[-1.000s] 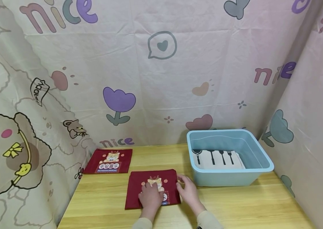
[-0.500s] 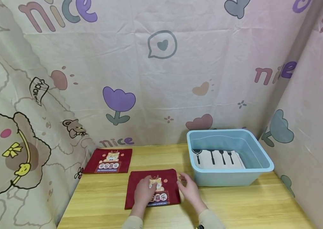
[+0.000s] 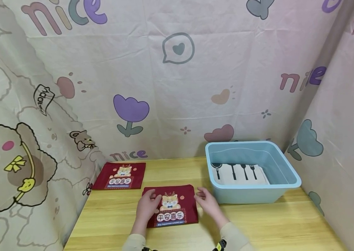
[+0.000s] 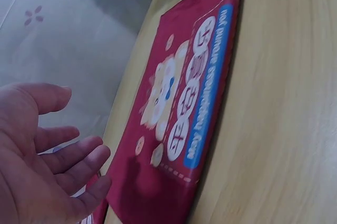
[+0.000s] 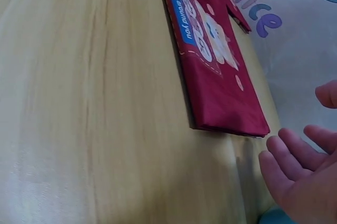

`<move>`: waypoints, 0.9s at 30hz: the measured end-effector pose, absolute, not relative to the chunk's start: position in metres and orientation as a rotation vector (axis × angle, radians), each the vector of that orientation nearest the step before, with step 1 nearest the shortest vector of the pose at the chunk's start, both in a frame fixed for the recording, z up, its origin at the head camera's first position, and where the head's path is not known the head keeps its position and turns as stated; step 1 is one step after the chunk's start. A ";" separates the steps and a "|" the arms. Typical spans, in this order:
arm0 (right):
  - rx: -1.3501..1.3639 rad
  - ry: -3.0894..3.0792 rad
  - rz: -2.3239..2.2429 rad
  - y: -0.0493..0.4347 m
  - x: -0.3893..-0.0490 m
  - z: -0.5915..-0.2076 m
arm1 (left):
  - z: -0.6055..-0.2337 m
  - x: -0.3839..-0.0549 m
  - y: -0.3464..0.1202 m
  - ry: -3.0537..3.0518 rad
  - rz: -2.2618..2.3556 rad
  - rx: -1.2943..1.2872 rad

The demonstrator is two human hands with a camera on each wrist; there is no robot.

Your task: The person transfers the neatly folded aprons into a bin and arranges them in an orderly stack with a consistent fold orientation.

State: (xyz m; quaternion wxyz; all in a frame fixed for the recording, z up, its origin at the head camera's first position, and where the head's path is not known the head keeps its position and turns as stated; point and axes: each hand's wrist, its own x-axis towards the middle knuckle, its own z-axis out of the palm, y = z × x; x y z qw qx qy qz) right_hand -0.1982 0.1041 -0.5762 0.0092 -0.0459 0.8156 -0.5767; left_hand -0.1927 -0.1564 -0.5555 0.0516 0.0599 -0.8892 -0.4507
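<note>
A dark red folded cloth [image 3: 177,197] with a cartoon animal, white lettering and a blue strip lies flat on the table in front of me. My left hand [image 3: 147,207] hovers at its left side, over the edge. In the left wrist view the left hand [image 4: 58,155] has loosely bent, spread fingers and holds nothing. Beside the cloth's right edge is my right hand [image 3: 208,204]. Its relaxed fingers [image 5: 297,155] appear just off the cloth's end in the right wrist view, with nothing in them.
A second red folded cloth [image 3: 118,176] lies at the table's back left. At the right stands a light blue plastic bin [image 3: 242,197] holding a white folded cloth [image 3: 239,174] printed with black utensils. A patterned curtain [image 3: 177,87] encloses the wooden table [image 3: 277,223].
My left hand has slid leftward off the middle of the near red cloth to its left edge, uncovering the print. The right hand stays near the right edge, barely shifted.
</note>
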 end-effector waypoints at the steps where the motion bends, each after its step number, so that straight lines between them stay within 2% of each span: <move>1: -0.130 2.531 -1.802 0.105 -0.199 -0.575 | -0.555 -0.193 -0.159 -2.701 -1.388 0.193; 9: 0.007 2.301 -1.925 0.110 -0.202 -0.578 | -0.551 -0.194 -0.183 -2.706 -1.418 0.304; 27: 0.115 2.171 -1.901 0.111 -0.203 -0.579 | -0.555 -0.190 -0.223 -2.702 -1.524 0.413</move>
